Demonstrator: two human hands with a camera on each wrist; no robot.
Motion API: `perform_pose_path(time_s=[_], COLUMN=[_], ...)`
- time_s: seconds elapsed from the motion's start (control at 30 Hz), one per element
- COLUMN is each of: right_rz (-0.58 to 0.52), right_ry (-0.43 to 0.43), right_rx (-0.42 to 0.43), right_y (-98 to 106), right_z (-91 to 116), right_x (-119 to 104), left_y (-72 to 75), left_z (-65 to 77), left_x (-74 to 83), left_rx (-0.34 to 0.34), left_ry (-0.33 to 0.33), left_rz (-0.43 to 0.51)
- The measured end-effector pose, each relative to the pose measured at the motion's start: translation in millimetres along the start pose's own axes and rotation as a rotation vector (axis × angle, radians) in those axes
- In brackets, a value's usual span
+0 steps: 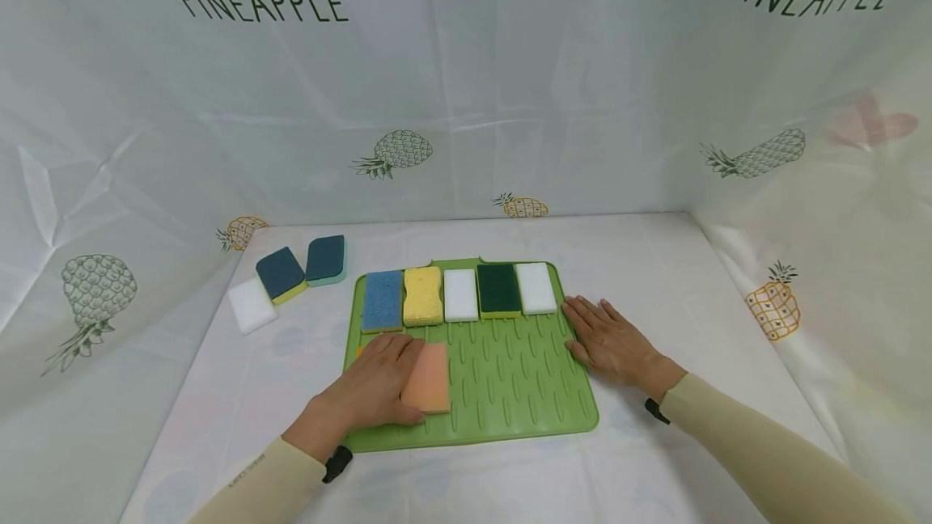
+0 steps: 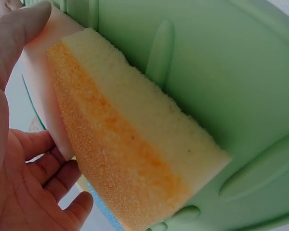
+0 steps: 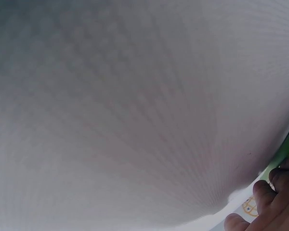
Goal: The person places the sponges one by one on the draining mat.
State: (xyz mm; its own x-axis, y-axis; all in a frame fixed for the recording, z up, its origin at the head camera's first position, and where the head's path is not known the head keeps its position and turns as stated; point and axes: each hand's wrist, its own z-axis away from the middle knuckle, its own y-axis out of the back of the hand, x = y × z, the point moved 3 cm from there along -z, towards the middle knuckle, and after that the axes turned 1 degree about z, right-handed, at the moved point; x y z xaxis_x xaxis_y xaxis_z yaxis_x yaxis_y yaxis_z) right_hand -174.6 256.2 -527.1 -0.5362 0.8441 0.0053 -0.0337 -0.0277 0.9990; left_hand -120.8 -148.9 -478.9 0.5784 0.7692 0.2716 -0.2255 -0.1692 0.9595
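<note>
My left hand (image 1: pixel 371 382) pinches a peach-coloured sponge (image 1: pixel 431 380) between thumb and fingers, on the left part of a green ribbed mat (image 1: pixel 524 403). Beside it, under the palm, sits an orange-and-cream sponge (image 2: pixel 130 130), mostly hidden in the head view. Along the mat's back edge stands a row: a blue sponge (image 1: pixel 382 302), a yellow sponge (image 1: pixel 423 296), a white sponge (image 1: pixel 460 296), a dark green scouring sponge (image 1: pixel 498 289) and another white sponge (image 1: pixel 536 289). With fingers extended, my right hand (image 1: pixel 612 342) rests at the mat's right edge.
Left of the mat on the white-covered table (image 1: pixel 437 483) lie a white sponge (image 1: pixel 252 306), a navy-and-yellow sponge (image 1: pixel 280 273) and a navy-and-teal sponge (image 1: pixel 325 259). A pineapple-print curtain (image 1: pixel 546 103) hangs round the back and sides.
</note>
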Motion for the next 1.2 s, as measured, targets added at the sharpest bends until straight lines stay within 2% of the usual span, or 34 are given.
perform_pose_path(time_s=[0.57,0.73,0.87,1.0,1.1,1.2], right_rz=[-0.005,-0.01,-0.017,-0.018,-0.014,-0.014], right_ry=[-0.007,-0.001,0.003,0.0,-0.002,-0.004], right_rx=[0.008,0.021,0.028,0.018,0.01,0.008], right_y=[1,1,1,0,0,0], right_z=[2,1,0,0,1,1], right_x=[2,1,0,0,-1,0], left_y=[2.1,6.8,20.3,36.1,46.0,55.4], left_z=[-2.9,0.1,2.8,5.0,6.5,5.5], left_x=[0.8,-2.5,-15.1,-38.2,-56.6,-73.3], left_rx=[-0.034,-0.03,0.087,0.236,0.295,0.324], left_ry=[0.011,0.051,0.086,0.1,0.098,0.084], left_rz=[0.023,0.061,0.006,-0.056,-0.082,-0.12])
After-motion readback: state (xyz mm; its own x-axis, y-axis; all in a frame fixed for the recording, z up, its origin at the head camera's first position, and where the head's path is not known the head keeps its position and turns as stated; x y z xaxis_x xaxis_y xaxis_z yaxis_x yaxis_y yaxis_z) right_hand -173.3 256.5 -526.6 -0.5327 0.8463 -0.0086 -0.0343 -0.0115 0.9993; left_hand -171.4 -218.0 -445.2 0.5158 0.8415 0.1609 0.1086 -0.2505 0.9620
